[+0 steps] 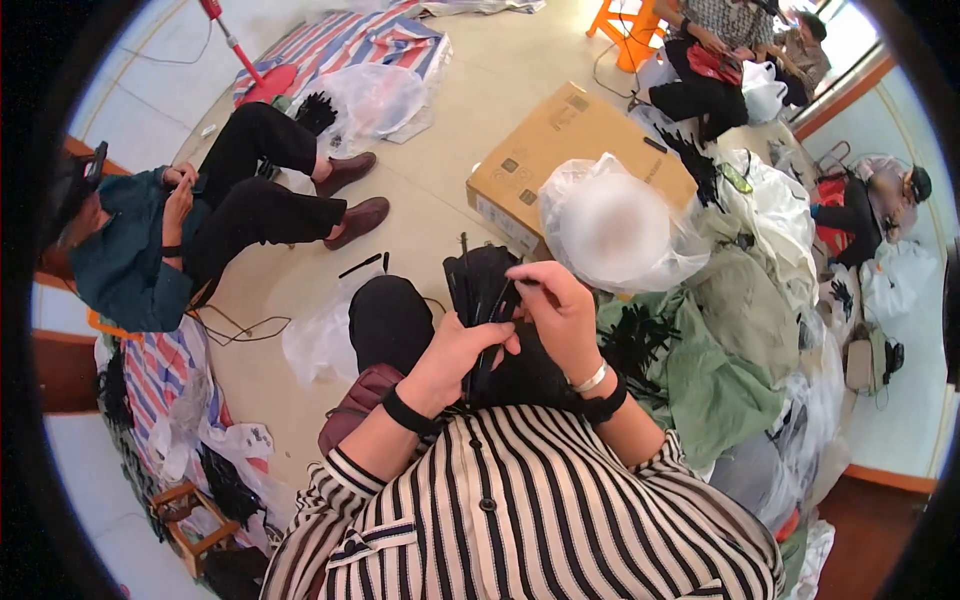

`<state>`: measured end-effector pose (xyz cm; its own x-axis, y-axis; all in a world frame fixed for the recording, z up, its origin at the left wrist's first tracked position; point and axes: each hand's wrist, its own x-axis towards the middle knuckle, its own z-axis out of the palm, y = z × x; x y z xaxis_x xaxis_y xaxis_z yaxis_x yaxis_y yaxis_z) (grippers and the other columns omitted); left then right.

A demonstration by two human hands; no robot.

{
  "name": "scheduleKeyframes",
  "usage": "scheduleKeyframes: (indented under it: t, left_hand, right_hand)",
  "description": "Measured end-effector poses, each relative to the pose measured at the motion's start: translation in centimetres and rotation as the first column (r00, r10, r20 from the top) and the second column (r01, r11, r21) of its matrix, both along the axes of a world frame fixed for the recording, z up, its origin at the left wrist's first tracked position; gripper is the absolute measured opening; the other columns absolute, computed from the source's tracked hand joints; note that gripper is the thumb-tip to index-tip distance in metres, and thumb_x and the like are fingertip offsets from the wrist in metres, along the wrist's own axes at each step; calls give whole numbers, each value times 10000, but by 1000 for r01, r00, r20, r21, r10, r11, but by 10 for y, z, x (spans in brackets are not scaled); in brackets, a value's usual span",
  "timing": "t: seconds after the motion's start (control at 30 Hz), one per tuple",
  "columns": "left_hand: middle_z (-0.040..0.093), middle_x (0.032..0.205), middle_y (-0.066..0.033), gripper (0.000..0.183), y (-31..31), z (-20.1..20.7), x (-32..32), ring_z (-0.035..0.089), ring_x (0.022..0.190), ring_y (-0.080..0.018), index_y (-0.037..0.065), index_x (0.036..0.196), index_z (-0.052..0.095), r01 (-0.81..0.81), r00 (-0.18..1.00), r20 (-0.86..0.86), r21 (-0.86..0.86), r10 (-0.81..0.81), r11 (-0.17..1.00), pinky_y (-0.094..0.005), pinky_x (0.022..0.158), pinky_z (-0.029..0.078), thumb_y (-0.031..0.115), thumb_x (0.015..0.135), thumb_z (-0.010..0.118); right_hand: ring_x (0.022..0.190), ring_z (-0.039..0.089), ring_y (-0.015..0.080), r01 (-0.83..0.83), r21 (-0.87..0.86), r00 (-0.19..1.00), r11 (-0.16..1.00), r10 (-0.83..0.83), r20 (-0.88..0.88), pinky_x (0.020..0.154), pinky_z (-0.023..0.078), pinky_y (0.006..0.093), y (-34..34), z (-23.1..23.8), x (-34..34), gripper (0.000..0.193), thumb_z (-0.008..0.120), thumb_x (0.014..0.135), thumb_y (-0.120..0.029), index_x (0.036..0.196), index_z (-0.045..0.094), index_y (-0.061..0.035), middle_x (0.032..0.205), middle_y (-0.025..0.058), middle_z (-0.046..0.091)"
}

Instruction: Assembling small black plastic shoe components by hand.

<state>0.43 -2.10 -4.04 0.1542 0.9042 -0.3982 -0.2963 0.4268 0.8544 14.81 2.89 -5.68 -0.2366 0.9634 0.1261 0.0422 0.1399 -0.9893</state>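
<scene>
In the head view, at the centre of the frame: grips a bundle of thin black pieces (482, 280) in the left hand (455, 352), with thumb laid across its lower part; pinches at a narrow dark strand or edge along the bundle's right side with the fingertips of the right hand (558, 305). Cannot tell, at this size, whether pinching a loose piece or one joined to the rest. Just right of centre, on green sacking (720, 385): a heap of similar black pieces (638, 338). Above that, in the upper right, a clear plastic bag (568, 235) over the near corner of a cardboard box (545, 145). Left of centre, dark trousers (390, 320) beside pale sheeting (315, 335). Likely risks: from a slackened left thumb, fanning and slipping of the bundle's spread upper end; from too hard a tug on the right, dragging out of several pieces together; from black against dark trousers, easy losing of anything dropped; from drifting rightward, mixing of bundle with heap, or snagging of the black wristband (606, 402) on loose sacking.
</scene>
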Motion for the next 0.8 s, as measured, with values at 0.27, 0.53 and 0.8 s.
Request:
scheduleKeyframes:
  t: [0.27,0.53,0.8]
  left_hand:
    - [570,689,7,272,2,-9,-17,498,545,-68,65,998,600,113,805,592,-209,33,971,-201,508,413,321,944,526]
    - [612,814,-8,259,-6,-8,-14,558,615,-79,76,1169,524,-39,549,832,-74,83,996,-227,549,498,210,948,526]
    - [581,705,-66,249,-19,26,-29,551,570,-161,12,1094,516,-220,671,737,97,79,971,-293,508,455,173,908,554]
  right_hand:
    - [938,508,192,-100,77,988,992,108,-106,865,389,279,-11,-12,12,114,582,758,69,843,624,6,930,74,509]
    - [686,547,142,-217,-107,934,970,174,-314,704,507,301,-17,8,-14,60,511,854,75,831,553,39,891,78,523]
    - [817,610,355,33,195,869,980,-124,478,753,487,396,95,-56,110,239,509,856,-115,995,654,16,904,199,655]
